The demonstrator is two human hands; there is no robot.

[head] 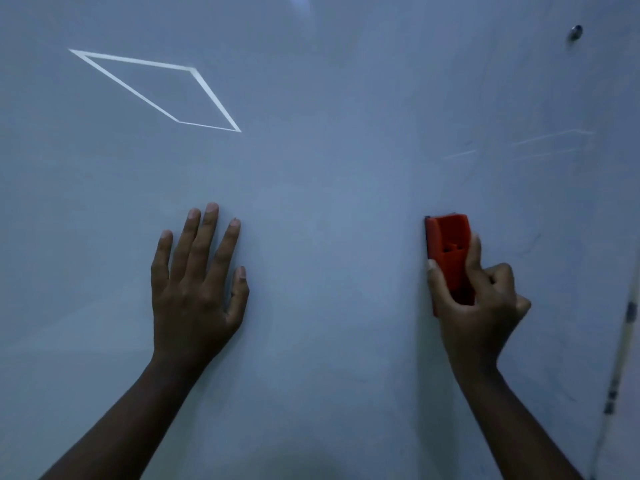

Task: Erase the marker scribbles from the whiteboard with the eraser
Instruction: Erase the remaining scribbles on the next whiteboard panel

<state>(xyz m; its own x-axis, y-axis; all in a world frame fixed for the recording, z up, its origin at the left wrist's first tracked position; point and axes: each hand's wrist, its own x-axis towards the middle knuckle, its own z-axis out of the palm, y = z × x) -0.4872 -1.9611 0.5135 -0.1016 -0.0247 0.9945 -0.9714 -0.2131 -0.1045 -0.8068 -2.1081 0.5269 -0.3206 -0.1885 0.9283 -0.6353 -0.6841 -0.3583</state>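
An orange eraser sits against a pale blue-grey whiteboard, to the right of centre and in the lower half of the view. It is a long plastic block standing nearly upright, its top end free and its lower end hidden inside a grip.

The right hand holds the eraser. The thumb lies along the eraser's left edge, one finger presses its right side near the top, and the remaining fingers curl in behind the block. The grip is closed around the eraser, pinching it from both sides. The forearm runs down to the lower right corner of the view.

Well apart to the left, the left hand rests flat on the whiteboard. Its fingers are straight and slightly spread, pointing up, the thumb out to the right. It holds nothing. Its forearm runs down to the lower left corner.

Above the left hand, in the upper left of the board, a bright white outline of a slanted four-sided shape stands out; whether it is drawn or a reflection cannot be told. To the upper right of the eraser, a few faint pale streaks cross the board. Near the top right corner there is a small dark round fixing. A pale edge strip runs down the far right side.
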